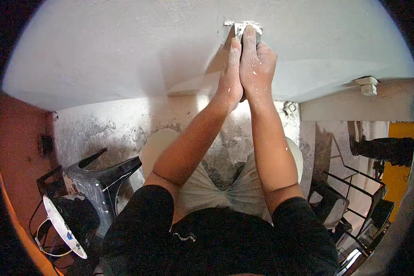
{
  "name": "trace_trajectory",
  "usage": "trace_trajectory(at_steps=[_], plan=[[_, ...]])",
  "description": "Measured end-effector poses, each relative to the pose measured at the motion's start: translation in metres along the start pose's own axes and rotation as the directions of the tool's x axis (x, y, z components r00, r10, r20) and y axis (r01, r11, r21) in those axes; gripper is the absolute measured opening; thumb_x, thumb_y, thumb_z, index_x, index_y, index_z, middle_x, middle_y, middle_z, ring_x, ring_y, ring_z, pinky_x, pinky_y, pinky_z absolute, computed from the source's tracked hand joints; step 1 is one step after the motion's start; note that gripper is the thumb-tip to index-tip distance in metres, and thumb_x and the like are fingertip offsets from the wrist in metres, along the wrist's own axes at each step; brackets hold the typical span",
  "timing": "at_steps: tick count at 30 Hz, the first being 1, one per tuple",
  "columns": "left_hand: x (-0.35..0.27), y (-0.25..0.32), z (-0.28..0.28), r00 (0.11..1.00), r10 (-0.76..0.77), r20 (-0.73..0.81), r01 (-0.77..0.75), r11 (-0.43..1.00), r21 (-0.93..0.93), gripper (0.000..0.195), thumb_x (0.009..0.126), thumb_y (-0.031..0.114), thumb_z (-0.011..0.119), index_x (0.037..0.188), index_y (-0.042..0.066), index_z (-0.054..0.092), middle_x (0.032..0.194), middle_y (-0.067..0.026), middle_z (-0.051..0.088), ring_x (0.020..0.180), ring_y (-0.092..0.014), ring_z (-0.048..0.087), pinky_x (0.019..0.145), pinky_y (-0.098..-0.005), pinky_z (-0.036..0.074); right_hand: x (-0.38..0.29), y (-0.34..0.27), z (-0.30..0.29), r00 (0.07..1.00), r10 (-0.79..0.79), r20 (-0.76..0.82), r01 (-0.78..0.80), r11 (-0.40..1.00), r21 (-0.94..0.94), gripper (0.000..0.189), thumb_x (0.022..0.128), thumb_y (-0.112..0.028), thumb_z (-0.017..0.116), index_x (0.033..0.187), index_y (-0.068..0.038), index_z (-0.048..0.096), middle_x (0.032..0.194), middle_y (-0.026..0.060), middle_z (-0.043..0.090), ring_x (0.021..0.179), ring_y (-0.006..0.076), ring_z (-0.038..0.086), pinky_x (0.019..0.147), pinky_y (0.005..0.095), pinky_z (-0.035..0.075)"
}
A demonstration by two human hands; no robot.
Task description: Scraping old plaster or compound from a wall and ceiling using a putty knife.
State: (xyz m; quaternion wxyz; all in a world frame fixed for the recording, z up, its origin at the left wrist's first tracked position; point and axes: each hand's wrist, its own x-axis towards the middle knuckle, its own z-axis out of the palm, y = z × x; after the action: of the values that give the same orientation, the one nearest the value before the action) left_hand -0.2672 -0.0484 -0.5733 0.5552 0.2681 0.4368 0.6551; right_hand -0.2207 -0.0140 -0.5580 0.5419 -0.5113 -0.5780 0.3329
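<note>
Both of my arms reach up to a pale grey plastered wall (117,62). My right hand (258,65) grips a putty knife, its thumb on the metal blade (239,30), which bears white filler and lies against the wall. A streak of wet white filler (228,23) shows by the blade's edge. Close beside it, my left hand (232,76) is upright with its thumb raised, near the tool's handle, which is mostly hidden between the hands. Whether the left fingers also hold the handle, I cannot tell. White specks cover both hands.
At the lower left stand a dark plastic stool (89,183) and a bucket with a white rim or lid (62,227). A white fitting (367,84) is mounted at the right. Beyond the doorway are a black metal frame (352,172) and a dark chair-like object (331,207).
</note>
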Motion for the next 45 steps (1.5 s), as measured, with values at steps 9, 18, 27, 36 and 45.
trace_trajectory(at_steps=[9,18,27,36,45], plan=[[0.026,-0.075,-0.062,0.962,0.242,0.126,-0.253,0.964,0.077,0.026,0.104,0.03,0.04,0.117,0.009,0.049,0.102,-0.0039,0.054,0.095,-0.012,0.056,0.082,-0.0321,0.05,-0.039,0.013,0.012,0.996,0.081,0.041,-0.084,0.994,0.07,0.04,0.091,-0.031,0.068,0.07,0.003,0.063,0.057,0.0021,0.057,0.055,0.0066,0.048,0.048,0.0283,0.039],[0.031,-0.084,-0.078,0.985,0.022,0.17,0.017,0.975,-0.223,0.042,0.104,0.045,0.034,0.118,0.009,0.05,0.103,-0.004,0.056,0.094,-0.013,0.057,0.083,-0.0315,0.049,-0.041,0.029,0.004,0.975,-0.111,0.192,0.139,0.981,-0.137,0.041,0.094,-0.036,0.061,0.083,0.004,0.062,0.061,0.0074,0.057,0.057,0.0121,0.051,0.052,0.0317,0.041],[0.005,-0.038,-0.034,0.994,0.098,-0.046,-0.082,0.958,0.276,0.059,0.104,0.051,0.029,0.119,-0.001,0.051,0.109,-0.0103,0.059,0.099,-0.017,0.054,0.088,-0.033,0.045,-0.022,0.064,0.001,0.974,0.021,0.225,-0.013,0.999,-0.04,0.047,0.1,-0.034,0.05,0.075,0.006,0.059,0.064,0.0215,0.06,0.059,0.0308,0.059,0.058,0.0428,0.044],[0.012,-0.05,-0.036,0.958,0.277,-0.071,-0.218,0.87,0.443,0.059,0.104,0.05,0.025,0.117,0.0,0.053,0.103,-0.0131,0.06,0.1,-0.02,0.055,0.09,-0.0346,0.044,-0.024,0.067,0.008,0.982,-0.005,0.188,-0.038,0.974,0.225,0.043,0.101,-0.03,0.05,0.08,0.006,0.063,0.06,0.0116,0.059,0.059,0.0124,0.052,0.055,0.0345,0.044],[0.017,-0.031,-0.036,0.971,0.238,0.0,-0.201,0.819,0.537,0.067,0.104,0.051,0.02,0.126,-0.005,0.05,0.111,-0.0236,0.063,0.108,-0.031,0.058,0.094,-0.0389,0.043,-0.015,0.047,0.007,0.983,0.003,0.183,-0.043,0.976,0.213,0.047,0.1,-0.03,0.052,0.071,0.005,0.063,0.054,0.0059,0.056,0.055,0.0087,0.047,0.049,0.0335,0.041]])
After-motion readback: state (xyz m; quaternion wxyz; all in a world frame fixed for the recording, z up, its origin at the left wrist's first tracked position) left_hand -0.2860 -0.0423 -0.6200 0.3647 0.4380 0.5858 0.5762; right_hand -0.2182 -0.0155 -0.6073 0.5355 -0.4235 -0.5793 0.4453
